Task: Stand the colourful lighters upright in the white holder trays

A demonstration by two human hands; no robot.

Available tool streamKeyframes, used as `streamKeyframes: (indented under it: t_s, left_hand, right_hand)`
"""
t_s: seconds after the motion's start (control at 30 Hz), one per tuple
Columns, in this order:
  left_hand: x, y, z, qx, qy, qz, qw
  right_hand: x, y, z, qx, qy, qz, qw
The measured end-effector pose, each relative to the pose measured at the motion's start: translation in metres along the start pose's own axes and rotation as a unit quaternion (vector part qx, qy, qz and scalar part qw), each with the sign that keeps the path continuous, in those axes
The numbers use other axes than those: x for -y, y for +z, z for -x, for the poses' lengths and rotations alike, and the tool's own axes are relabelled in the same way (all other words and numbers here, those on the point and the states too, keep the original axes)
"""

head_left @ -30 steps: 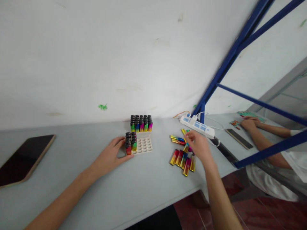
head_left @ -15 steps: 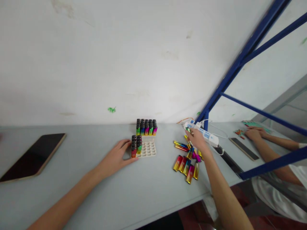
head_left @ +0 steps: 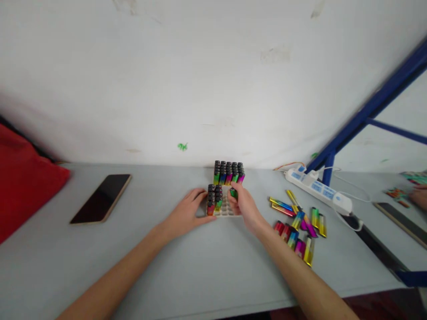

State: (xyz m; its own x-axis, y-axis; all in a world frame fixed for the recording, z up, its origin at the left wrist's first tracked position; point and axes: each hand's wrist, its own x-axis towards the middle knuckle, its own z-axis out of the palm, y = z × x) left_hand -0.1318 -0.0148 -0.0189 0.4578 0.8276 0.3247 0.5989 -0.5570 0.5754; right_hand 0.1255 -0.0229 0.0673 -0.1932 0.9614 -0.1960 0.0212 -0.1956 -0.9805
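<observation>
My left hand [head_left: 188, 212] rests on the table with fingers apart, its thumb and fingertips at the left side of a white tray [head_left: 227, 210] with round holes. Two columns of upright lighters [head_left: 214, 200] with black tops stand in the tray's left part. Over the right part of the tray, my right hand [head_left: 243, 202] grips a green lighter [head_left: 234, 193]. Behind the tray is a block of upright lighters [head_left: 228, 172] in several colours. To the right lies a loose pile of shiny lighters [head_left: 298, 221], partly hidden by my right forearm.
A dark phone [head_left: 101, 198] lies on the left of the table, with a red cloth [head_left: 26, 178] at the far left. A white power strip [head_left: 318, 189] with cables sits by the blue frame [head_left: 353, 122]. Another person's hand [head_left: 419, 200] shows at the right edge.
My right hand has moved left from beside the power strip to over the tray, holding a lighter. The view has turned right-to-left, so everything on the table appears further right. My left hand stays at the tray.
</observation>
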Motion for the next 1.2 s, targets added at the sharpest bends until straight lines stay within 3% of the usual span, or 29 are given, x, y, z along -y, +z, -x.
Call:
streamKeyframes:
  t_s: [0.1,0.3,0.47,0.6,0.7,0.93,1.13,1.2]
  left_hand:
    - [-0.002,-0.001,0.001,0.006,-0.004,-0.004,1.000]
    - [0.001,-0.001,0.002,0.005,-0.005,-0.009,1.000]
    - [0.000,-0.005,0.002,0.010,-0.008,-0.001,1.000]
    - [-0.003,-0.006,0.002,0.013,-0.013,-0.001,1.000]
    - [-0.003,-0.007,0.002,0.011,-0.016,-0.007,1.000]
    - [-0.002,-0.006,0.001,0.013,-0.027,-0.015,0.999]
    - [-0.001,-0.006,0.000,0.008,-0.015,-0.003,1.000]
    - [0.001,-0.006,0.000,0.007,-0.017,-0.002,1.000]
  right_hand:
    - [-0.015,0.003,-0.002,-0.031,0.012,0.010,0.999]
    - [-0.023,-0.008,-0.002,-0.034,-0.013,0.027,0.999]
    - [-0.023,-0.018,0.005,-0.056,-0.130,0.092,0.986]
    - [-0.021,-0.027,0.010,-0.046,-0.282,0.239,0.928]
    - [-0.022,-0.031,0.011,-0.030,-0.344,0.319,0.883]
    - [-0.028,-0.037,0.015,0.011,-0.342,0.326,0.881]
    - [-0.027,-0.034,0.010,0.097,-0.291,0.383,0.871]
    - [-0.021,-0.030,0.007,0.095,-0.274,0.409,0.865]
